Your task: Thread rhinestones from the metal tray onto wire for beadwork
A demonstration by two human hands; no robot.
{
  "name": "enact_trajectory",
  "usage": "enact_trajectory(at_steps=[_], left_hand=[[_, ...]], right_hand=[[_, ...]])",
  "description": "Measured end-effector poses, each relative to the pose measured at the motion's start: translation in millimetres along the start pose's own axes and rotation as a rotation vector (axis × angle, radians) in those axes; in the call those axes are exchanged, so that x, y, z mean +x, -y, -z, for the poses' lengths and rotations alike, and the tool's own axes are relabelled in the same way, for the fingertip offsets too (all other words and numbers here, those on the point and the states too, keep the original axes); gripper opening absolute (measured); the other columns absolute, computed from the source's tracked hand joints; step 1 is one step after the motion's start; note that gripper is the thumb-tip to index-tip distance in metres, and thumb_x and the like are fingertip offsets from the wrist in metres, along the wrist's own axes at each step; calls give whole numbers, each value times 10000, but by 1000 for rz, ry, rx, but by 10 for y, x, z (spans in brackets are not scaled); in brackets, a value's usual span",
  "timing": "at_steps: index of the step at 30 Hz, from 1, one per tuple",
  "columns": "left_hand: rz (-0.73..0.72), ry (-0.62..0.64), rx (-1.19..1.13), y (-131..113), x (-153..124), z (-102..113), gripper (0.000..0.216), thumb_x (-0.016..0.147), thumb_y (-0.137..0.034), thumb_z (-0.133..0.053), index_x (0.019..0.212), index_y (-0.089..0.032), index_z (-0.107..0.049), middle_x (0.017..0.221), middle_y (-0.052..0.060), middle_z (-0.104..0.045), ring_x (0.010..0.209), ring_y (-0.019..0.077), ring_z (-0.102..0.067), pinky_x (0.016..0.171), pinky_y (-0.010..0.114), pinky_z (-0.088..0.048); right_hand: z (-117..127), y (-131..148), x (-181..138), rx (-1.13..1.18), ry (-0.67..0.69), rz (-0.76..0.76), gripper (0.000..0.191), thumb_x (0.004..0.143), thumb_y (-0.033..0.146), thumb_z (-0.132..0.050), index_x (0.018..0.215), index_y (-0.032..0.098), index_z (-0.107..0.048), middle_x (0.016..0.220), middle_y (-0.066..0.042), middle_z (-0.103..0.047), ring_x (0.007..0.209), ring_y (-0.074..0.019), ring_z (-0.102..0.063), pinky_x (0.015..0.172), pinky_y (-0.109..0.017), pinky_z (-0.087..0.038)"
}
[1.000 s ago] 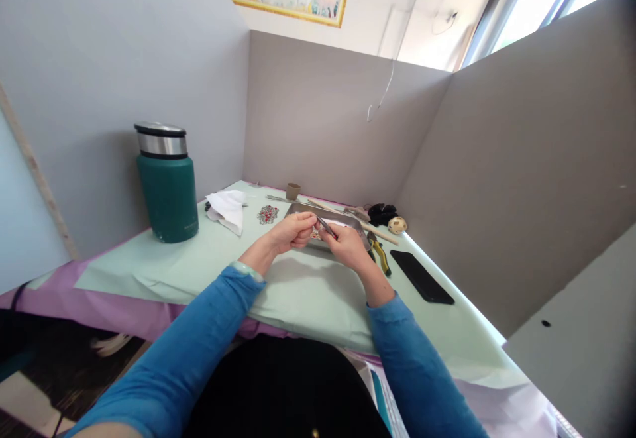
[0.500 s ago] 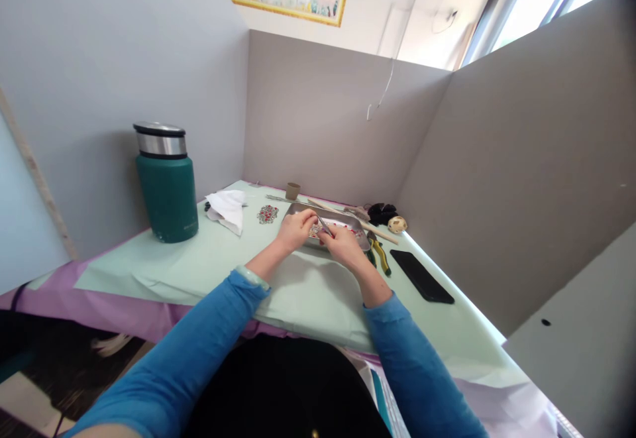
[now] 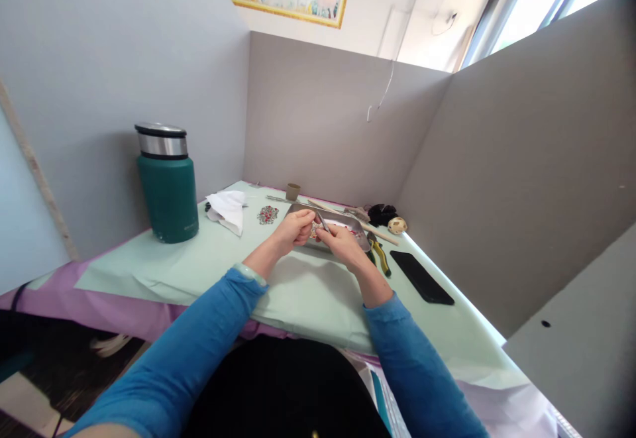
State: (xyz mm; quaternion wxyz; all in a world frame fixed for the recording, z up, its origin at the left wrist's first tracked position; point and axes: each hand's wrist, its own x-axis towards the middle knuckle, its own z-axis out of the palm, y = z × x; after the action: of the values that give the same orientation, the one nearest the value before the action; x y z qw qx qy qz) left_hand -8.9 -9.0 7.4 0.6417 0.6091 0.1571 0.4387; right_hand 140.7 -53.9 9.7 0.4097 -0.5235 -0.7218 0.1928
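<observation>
Over the near side of a metal tray (image 3: 328, 250), both hands work close together. My right hand (image 3: 342, 246) is closed round a slim metal tool that looks like tweezers (image 3: 322, 221), its tip pointing up and left toward the other hand. My left hand (image 3: 294, 228) is closed in a pinch with its fingertips by that tip; whatever it pinches is too small to make out. Small red and pale beads (image 3: 350, 228) lie in the tray, partly hidden by the hands. Left of the tray is a small pile of red and silvery pieces (image 3: 268, 215).
A green flask (image 3: 169, 193) and a crumpled white tissue (image 3: 227, 209) stand to the left. A small brown cup (image 3: 293, 191) is behind the tray. To the right lie yellow-handled pliers (image 3: 380, 256), a black phone (image 3: 421, 277), a wooden stick (image 3: 380, 233) and a round pale object (image 3: 397, 225).
My left fingers have curled in more tightly, and that hand has shifted very slightly. My right hand keeps hold of the metal tool in nearly the same place.
</observation>
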Motion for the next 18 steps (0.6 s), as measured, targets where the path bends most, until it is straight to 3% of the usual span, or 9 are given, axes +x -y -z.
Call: enact_trajectory(at_steps=[18], left_hand=[[62,100,-17,-3,-5,66,220,821,-373,-524,756,-163,-510,413,-113,-197,326,35,-127,317,147,-126]], right_hand=[[24,37,-29,-19,38,51,256,777,340,-456,651,161,-588,575,28,-469,551,-108,-393,530,-223,-281]])
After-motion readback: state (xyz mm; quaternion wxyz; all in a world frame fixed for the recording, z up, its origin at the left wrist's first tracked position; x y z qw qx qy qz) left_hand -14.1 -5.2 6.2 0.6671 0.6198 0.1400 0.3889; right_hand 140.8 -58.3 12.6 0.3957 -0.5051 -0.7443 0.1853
